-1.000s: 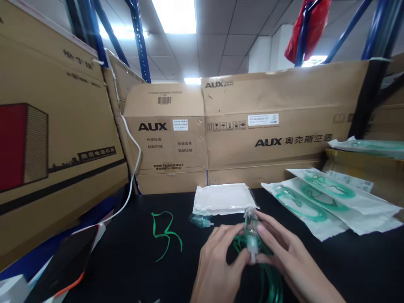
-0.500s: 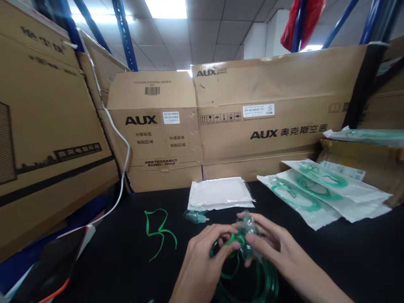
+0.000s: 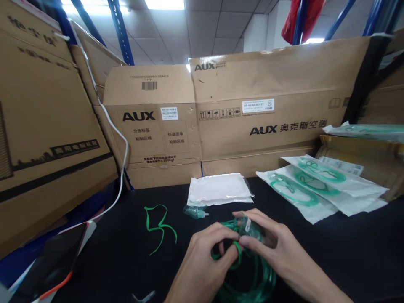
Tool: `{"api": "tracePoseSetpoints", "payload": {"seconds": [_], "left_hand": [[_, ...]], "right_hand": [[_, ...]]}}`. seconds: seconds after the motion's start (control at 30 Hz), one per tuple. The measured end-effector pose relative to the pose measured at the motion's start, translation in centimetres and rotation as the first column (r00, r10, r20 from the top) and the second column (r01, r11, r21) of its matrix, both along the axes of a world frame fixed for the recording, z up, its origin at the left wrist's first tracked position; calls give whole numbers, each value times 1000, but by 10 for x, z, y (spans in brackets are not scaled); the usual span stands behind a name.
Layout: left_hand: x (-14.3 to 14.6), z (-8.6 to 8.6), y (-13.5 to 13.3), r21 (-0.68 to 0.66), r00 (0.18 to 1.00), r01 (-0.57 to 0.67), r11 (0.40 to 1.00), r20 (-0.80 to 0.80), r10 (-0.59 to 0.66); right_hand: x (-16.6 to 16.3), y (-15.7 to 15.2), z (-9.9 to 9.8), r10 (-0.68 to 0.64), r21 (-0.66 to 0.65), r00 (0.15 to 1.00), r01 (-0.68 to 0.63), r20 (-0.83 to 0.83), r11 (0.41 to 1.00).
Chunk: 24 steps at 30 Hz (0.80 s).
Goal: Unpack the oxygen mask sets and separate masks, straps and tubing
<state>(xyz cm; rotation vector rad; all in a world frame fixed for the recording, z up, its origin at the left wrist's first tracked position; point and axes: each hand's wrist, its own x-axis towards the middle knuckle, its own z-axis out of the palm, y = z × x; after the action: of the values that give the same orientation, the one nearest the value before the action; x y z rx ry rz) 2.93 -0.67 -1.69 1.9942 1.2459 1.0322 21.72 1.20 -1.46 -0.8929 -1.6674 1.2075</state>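
Green tubing coil [image 3: 255,280] is being held low at centre, just above the black counter [image 3: 126,261]. It is see-through green, thin, wound in several loose loops that are hanging under both hands. Left hand [image 3: 202,256] is being kept curled, w/ thumb & forefinger pinched tight on one green loop. Right hand [image 3: 274,248] is being kept half closed round a clear mask piece [image 3: 248,223] at the coil's top, its fingertips touching the left hand's. Far left, a dark phone [image 3: 50,265] is being propped near the counter edge. Beyond the hands, a loose green strap [image 3: 159,227] & a small clear connector [image 3: 195,211] are being left on the counter, the connector just beside a white pouch stack [image 3: 219,189]. To the right, sealed packs [image 3: 311,185] are being kept overlapped, w/ green tubing inside. At the back, the counter is being walled in by AUX cardboard boxes [image 3: 252,122], w/ a white cable [image 3: 121,164] draped down them.
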Motion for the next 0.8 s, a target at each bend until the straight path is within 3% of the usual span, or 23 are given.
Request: {"api": "tracePoseSetpoints", "payload": {"seconds": [0.13,0.33,0.47,0.6,0.67,0.8], "left_hand": [[-4,3,0,19,999,17,1000,-40,-16],[-3,7,-3,4,988,-59,998,-144,59],[-16,7,5,43,937,-255,966,-236,258],[-37,13,11,33,834,-508,861,-232,501],[-37,16,8,-50,890,-455,889,-74,451],[-10,9,-3,-118,955,-184,976,214,206]], "right_hand": [[1,-1,-2,-43,-51,998,45,47,998],[-1,0,-2,-108,1,989,109,104,994],[10,1,3,-204,32,971,202,121,979],[29,2,11,-312,30,944,311,108,950],[33,3,14,-315,20,945,314,92,949],[24,1,12,-215,3,975,215,52,977]]}}
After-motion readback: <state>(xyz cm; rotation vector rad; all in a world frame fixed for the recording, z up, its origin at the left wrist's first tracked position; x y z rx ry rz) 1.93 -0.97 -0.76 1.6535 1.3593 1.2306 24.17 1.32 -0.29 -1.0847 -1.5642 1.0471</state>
